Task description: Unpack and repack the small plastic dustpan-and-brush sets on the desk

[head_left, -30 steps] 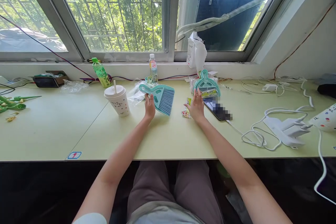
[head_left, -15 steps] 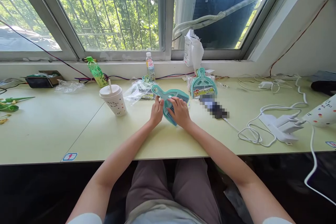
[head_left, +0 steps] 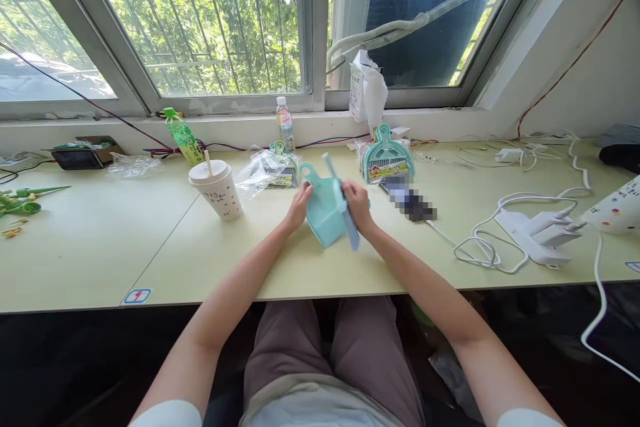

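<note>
A light teal dustpan (head_left: 324,217) is held above the table in front of me. My left hand (head_left: 299,207) is closed on its left edge, just below the looped handle. In my right hand (head_left: 357,205) is a small hand brush (head_left: 349,219), turned edge-on with its blue-grey bristles pointing down toward me. The brush is in front of the dustpan's right part and hides some of it. Whether the two still touch, I cannot tell. Behind my hands lie another teal dustpan and brush set (head_left: 386,157) and a plastic-wrapped set (head_left: 278,170).
A white paper cup with a straw (head_left: 216,192) stands left of my hands, with a green bottle (head_left: 184,137) behind it. A clear bottle (head_left: 285,125) is near the window. On the right are a phone (head_left: 407,199), a power strip (head_left: 533,237) and looping white cables.
The brush has come away from the dustpan's face and turned edge-on in my right hand, uncovering the pan's inside. My right hand moved slightly right.
</note>
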{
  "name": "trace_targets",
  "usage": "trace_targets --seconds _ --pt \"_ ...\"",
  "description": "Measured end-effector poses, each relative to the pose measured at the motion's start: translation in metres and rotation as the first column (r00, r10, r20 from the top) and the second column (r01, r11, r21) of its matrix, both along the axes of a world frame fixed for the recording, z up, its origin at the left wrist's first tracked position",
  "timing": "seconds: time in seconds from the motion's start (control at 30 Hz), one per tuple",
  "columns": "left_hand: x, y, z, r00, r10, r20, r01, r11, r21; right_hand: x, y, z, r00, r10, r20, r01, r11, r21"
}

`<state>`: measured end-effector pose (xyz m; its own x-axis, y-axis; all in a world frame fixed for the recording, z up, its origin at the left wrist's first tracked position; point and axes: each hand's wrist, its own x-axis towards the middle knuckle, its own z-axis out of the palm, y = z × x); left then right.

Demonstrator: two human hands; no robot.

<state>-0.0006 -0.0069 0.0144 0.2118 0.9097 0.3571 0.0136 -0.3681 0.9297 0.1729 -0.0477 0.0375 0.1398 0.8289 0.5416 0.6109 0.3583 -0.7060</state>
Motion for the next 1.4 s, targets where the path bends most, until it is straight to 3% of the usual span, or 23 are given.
trace_targets --seconds 0.07,0.1,0.17,0.23,0.33,0.47,0.57,0.63,0.73,0.8,0.9,0.97,1.4 --pt "-0.013 0.015 -0.001 0.992 0.118 0.036 -0.115 0.991 -0.071 0.016 -0.001 0.011 0.991 -0.089 -0.104 0.086 0.996 -0.033" --pt "-0.022 0.023 -0.002 0.99 0.133 0.038 -0.128 0.987 -0.102 0.025 -0.001 0.016 0.983 -0.165 -0.077 0.162 0.986 -0.042" --pt "-0.039 0.036 -0.004 0.993 0.108 -0.043 -0.114 0.979 -0.168 0.041 0.001 0.023 0.948 -0.302 0.103 0.31 0.948 -0.077" --pt "-0.052 0.045 -0.008 0.968 0.113 -0.225 -0.143 0.982 -0.122 0.052 0.005 0.023 0.879 -0.344 0.329 0.409 0.899 -0.153" --pt "-0.062 0.048 -0.013 0.838 0.143 -0.527 -0.163 0.987 0.009 0.056 0.01 0.011 0.791 -0.234 0.565 0.458 0.839 -0.294" --pt "-0.06 0.043 -0.01 0.652 0.292 -0.699 -0.251 0.954 0.164 0.055 0.014 -0.002 0.736 -0.057 0.675 0.409 0.832 -0.376" --pt "-0.058 0.04 -0.008 0.532 0.392 -0.75 -0.285 0.917 0.278 0.06 0.016 0.0 0.726 -0.093 0.681 0.427 0.837 -0.341" --pt "-0.058 0.039 -0.008 0.498 0.412 -0.763 -0.276 0.91 0.311 0.068 0.017 0.002 0.725 -0.142 0.674 0.464 0.824 -0.325" --pt "-0.058 0.04 -0.009 0.492 0.42 -0.762 -0.277 0.906 0.32 0.086 0.02 0.0 0.7 -0.286 0.654 0.56 0.789 -0.254" --pt "-0.058 0.041 -0.01 0.495 0.428 -0.756 -0.29 0.902 0.32 0.102 0.022 -0.004 0.665 -0.385 0.639 0.649 0.722 -0.24" --pt "-0.057 0.041 -0.01 0.503 0.418 -0.756 -0.296 0.906 0.304 0.123 0.026 -0.013 0.673 -0.41 0.616 0.716 0.569 -0.404" --pt "-0.056 0.04 -0.01 0.51 0.407 -0.758 -0.289 0.911 0.295 0.134 0.029 -0.016 0.711 -0.4 0.578 0.698 0.504 -0.51" --pt "-0.054 0.039 -0.01 0.512 0.37 -0.775 -0.259 0.927 0.271 0.147 0.035 -0.025 0.707 -0.407 0.578 0.693 0.564 -0.45"
